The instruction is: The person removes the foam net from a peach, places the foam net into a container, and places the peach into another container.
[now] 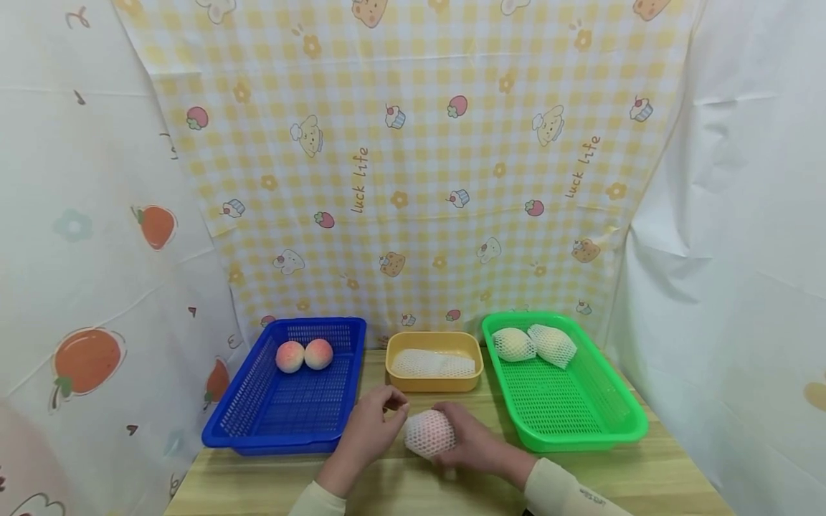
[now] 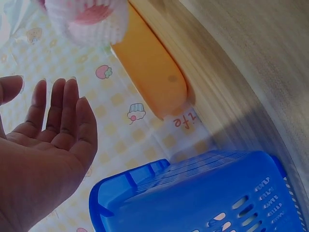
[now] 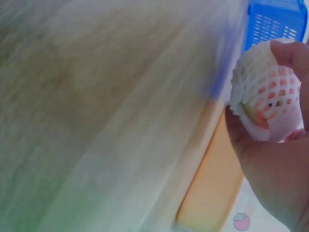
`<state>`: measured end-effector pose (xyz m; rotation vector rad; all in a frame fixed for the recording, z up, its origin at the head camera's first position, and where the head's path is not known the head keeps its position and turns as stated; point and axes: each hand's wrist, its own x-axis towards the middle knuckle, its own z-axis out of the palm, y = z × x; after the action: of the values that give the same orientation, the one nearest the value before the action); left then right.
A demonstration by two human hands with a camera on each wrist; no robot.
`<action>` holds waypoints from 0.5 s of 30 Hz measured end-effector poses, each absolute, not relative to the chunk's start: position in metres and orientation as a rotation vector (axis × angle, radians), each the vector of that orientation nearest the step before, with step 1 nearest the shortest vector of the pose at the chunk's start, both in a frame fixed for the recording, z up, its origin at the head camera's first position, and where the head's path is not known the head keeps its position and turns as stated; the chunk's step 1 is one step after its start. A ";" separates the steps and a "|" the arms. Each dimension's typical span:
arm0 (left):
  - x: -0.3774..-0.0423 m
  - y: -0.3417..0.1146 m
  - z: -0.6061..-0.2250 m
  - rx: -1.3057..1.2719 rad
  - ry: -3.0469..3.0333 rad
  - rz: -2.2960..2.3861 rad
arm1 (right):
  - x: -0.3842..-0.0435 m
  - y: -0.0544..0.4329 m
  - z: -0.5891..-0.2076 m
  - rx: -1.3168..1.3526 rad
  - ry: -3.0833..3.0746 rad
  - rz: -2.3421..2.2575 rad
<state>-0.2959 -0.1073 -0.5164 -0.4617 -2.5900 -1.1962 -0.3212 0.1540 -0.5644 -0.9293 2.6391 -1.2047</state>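
Observation:
My right hand [image 1: 474, 437] grips a peach [image 1: 431, 433] wrapped in a white foam net, over the front middle of the table. In the right wrist view, thumb and fingers curl round the netted peach [image 3: 268, 94], and pink skin shows through the mesh. Just left of it, my left hand [image 1: 374, 423] holds nothing, its fingers loosely bent. The left wrist view shows the same left hand [image 2: 53, 130] palm up and apart from the fruit. Behind both hands, a yellow box [image 1: 434, 383] contains white foam nets [image 1: 432, 364].
On the left stands a blue basket [image 1: 290, 408] with two bare peaches, one of them a pink-and-cream peach [image 1: 290, 356]. A green basket [image 1: 561, 408] on the right holds two netted fruits [image 1: 553, 345] at its far end. A checked cloth [image 1: 413, 179] hangs behind.

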 end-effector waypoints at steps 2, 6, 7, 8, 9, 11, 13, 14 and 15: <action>-0.296 -0.108 -0.516 -0.460 -2.582 -1.225 | -0.321 0.155 -0.560 -0.937 2.664 -1.231; -0.297 -0.111 -0.515 -0.466 -2.565 -1.272 | -0.318 0.157 -0.545 -0.934 2.687 -1.281; -0.297 -0.112 -0.514 -0.469 -2.561 -1.284 | -0.318 0.158 -0.542 -0.944 2.694 -1.291; -0.297 -0.113 -0.514 -0.470 -2.559 -1.291 | -0.318 0.159 -0.539 -0.948 2.698 -1.300; -0.296 -0.114 -0.514 -0.472 -2.560 -1.298 | -0.317 0.160 -0.536 -0.954 2.705 -1.305; -0.296 -0.115 -0.513 -0.478 -2.561 -1.329 | -0.317 0.161 -0.531 -0.974 2.708 -1.321; -0.296 -0.116 -0.513 -0.500 -2.560 -1.364 | -0.318 0.162 -0.528 -0.993 2.710 -1.329; -0.295 -0.116 -0.514 -0.518 -2.558 -1.384 | -0.318 0.163 -0.526 -0.992 2.705 -1.333; -0.295 -0.117 -0.514 -0.536 -2.558 -1.409 | -0.318 0.163 -0.525 -0.998 2.701 -1.336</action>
<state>-0.2952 -0.1168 -0.5140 -0.5358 -2.5584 -1.4086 -0.3178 0.1633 -0.5254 -0.9980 2.7008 -1.3363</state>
